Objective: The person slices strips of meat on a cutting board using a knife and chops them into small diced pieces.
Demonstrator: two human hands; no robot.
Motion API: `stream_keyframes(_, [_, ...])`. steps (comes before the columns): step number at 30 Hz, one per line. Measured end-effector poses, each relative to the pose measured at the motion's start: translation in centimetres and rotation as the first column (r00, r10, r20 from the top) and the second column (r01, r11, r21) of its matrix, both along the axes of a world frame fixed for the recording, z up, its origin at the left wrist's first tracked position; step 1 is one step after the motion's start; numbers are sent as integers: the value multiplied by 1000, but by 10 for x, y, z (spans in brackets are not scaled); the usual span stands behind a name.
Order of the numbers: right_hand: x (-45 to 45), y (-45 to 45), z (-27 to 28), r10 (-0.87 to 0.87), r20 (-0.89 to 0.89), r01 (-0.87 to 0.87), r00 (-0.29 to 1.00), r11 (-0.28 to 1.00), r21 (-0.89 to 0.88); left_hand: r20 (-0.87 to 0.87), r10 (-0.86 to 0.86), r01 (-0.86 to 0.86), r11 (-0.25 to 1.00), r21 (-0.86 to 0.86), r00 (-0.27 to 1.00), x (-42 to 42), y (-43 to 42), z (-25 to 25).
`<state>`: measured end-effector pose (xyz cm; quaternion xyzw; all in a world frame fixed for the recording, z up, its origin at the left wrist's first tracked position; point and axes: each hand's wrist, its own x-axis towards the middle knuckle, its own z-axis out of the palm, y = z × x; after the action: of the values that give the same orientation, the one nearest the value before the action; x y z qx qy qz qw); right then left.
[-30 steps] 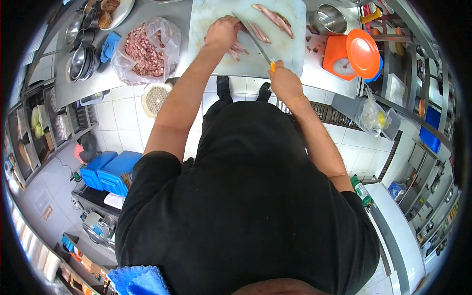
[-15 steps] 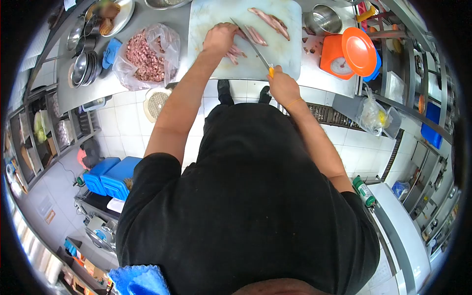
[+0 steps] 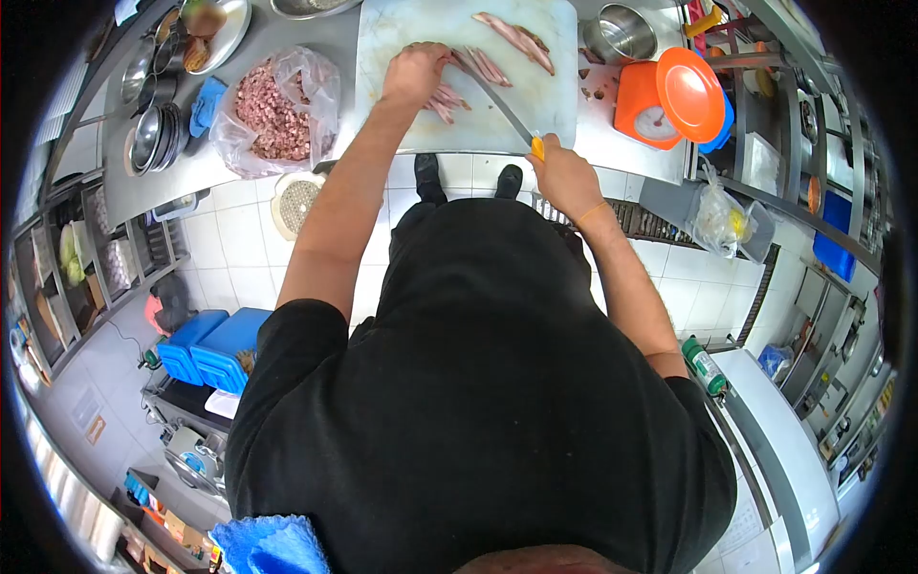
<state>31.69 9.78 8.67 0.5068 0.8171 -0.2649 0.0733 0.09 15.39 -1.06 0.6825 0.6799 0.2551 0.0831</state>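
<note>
My right hand [image 3: 566, 180] is closed around the yellow handle of a long knife [image 3: 499, 102]. Its blade slants up and left across the white cutting board [image 3: 516, 115], with the tip close to my left fingers. My left hand [image 3: 418, 72] has curled fingers pressed onto strips of pale pink meat, partly hidden under it. Several cut meat strips [image 3: 442, 103] lie just below that hand, and more strips [image 3: 486, 67] lie on the other side of the blade. A longer piece of meat [image 3: 516, 40] rests at the board's upper right.
A plastic bag of chopped meat [image 3: 273, 115] stands left of the board, beside a blue cloth [image 3: 207, 103] and stacked metal bowls [image 3: 158, 139]. To the right are a steel pot [image 3: 620, 36] and an orange scale [image 3: 639, 110]. The steel table's front edge [image 3: 631, 167] is close to my body.
The knife has shifted slightly toward me and to the right relative to the board. My left hand stays in place on the meat. The whole view has shifted a little.
</note>
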Motion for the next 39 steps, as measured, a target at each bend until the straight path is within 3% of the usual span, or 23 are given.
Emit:
stream_keyframes(15, [-25, 19, -23, -8, -23, 7, 1000, 997, -73, -3, 15, -14, 997, 81, 1000, -3, 3, -13])
stream_keyframes(27, [3, 0, -15, -78, -8, 76, 997, 982, -174, 17, 43, -42, 998, -42, 999, 2, 4, -1])
stream_keyframes(30, [15, -5, -9, -68, 6, 69, 998, 989, -131, 4, 47, -47, 995, -86, 999, 4, 5, 6])
stream_keyframes(33, [29, -11, -4, -88, -53, 84, 995, 994, -67, 14, 38, -38, 999, 17, 999, 6, 5, 14])
stream_keyframes(36, [40, -18, 2, -149, -2, 149, 989, 989, -14, -1, -33, 33, 999, 2, 999, 1, 8, 11])
stream_keyframes(39, [50, -27, -3, -209, -2, 209, 978, 978, -5, 15, -92, 93, 988, -124, 996, 1, 8, 10])
